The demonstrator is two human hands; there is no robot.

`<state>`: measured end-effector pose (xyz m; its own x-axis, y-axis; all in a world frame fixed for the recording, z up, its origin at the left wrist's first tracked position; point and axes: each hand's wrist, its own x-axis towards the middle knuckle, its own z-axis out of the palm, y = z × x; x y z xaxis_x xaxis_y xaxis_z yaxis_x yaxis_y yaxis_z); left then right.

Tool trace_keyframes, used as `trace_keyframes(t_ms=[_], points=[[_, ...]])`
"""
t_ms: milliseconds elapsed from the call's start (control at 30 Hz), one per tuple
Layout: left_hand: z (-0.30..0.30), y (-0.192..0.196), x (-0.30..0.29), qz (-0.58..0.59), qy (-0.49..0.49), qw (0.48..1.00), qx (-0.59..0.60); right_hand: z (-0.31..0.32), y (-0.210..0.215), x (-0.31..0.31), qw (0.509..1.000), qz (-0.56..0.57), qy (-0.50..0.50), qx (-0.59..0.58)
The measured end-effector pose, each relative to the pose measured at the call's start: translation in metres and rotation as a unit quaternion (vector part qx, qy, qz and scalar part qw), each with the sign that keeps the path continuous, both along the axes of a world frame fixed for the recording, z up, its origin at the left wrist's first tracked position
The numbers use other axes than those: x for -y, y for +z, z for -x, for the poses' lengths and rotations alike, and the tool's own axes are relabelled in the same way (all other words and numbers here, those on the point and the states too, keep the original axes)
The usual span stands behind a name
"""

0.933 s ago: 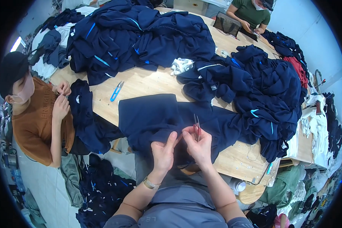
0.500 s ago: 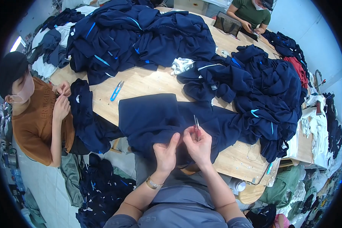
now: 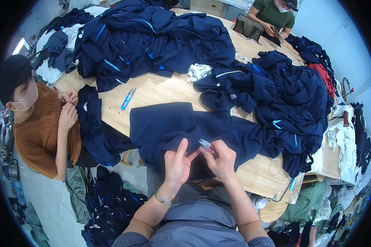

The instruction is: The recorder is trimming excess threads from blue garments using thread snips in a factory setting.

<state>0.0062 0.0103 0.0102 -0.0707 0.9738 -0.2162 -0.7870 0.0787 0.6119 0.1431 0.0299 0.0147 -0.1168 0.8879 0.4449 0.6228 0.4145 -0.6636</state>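
Observation:
A navy blue garment [image 3: 169, 125] lies spread on the wooden table [image 3: 160, 90] in front of me, its near edge drooping off the table toward my lap. My left hand [image 3: 178, 164] pinches the fabric near that edge, index finger raised. Just to its right, my right hand [image 3: 222, 158] grips small thread snips [image 3: 205, 144], whose metal blades point left toward my left fingers. The two hands nearly touch over the cloth.
Big heaps of navy garments [image 3: 152, 37] cover the far table, with another heap on the right [image 3: 284, 107]. Blue-handled snips [image 3: 128, 98] lie on bare wood. A person in an orange shirt [image 3: 41, 131] works at left, another in green [image 3: 272, 14] sits far back. Clothes lie on the floor [image 3: 107, 206].
My right hand has lowered and turned the snips from pointing up to pointing left, close to my left fingers. My left index finger has lifted.

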Motion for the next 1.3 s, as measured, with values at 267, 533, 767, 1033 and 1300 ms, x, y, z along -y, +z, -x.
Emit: trace_keyframes(t_ms=[267, 533, 767, 1033, 1300], points=[[-0.002, 0.004, 0.000, 0.002, 0.016, 1.000, -0.011, 0.002, 0.004, -0.003, 0.998, -0.012, 0.017, 0.063], [-0.001, 0.012, 0.001, 0.011, 0.003, 1.000, -0.016, -0.003, 0.002, -0.004, 0.996, 0.055, 0.005, -0.077], [0.019, -0.003, -0.007, 0.062, -0.048, 0.986, 0.146, -0.007, -0.013, -0.005, 0.953, 0.097, 0.001, -0.288], [0.020, -0.001, -0.005, 0.084, -0.075, 0.981, 0.156, 0.010, 0.000, -0.009, 0.928, 0.219, 0.069, -0.295], [0.019, 0.002, -0.010, 0.092, -0.060, 0.971, 0.215, -0.022, -0.020, -0.026, 0.868, 0.080, -0.104, -0.479]])
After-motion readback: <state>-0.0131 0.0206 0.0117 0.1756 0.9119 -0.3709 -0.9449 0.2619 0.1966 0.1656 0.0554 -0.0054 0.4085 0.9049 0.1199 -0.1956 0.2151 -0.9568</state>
